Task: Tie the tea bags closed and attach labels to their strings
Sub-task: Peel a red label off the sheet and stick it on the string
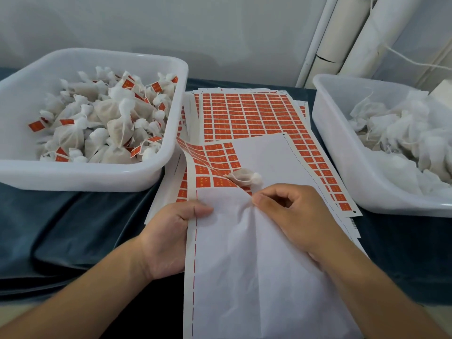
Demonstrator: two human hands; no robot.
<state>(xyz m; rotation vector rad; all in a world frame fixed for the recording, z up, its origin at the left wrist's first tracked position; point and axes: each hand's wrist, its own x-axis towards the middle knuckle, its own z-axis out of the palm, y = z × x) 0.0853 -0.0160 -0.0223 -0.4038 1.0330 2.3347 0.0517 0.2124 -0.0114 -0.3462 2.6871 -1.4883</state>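
The tea bag (244,179) is lying on the label sheet (244,253), just beyond your right hand (291,216), long axis left-right. Right fingers are pinching the sheet's creased top; your left hand (171,237) is gripping its left edge.

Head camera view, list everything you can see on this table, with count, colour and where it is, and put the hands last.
left tub: one, white plastic, left of the table, heaped with tied tea bags carrying orange labels.
right tub: one, white plastic, right side, filled with white tea bags showing no labels.
label sheets: a stack, count unclear, orange labels on white, centre, between the tubs.
top sheet: one, mostly bare white backing, curled up at its far left corner.
tea bag: one, off-white, lying on the top sheet.
cloth: dark blue, covering the table.
pipes: white, far right corner.
left hand: grips the top sheet's left edge.
right hand: pinches at the top sheet by the tea bag.
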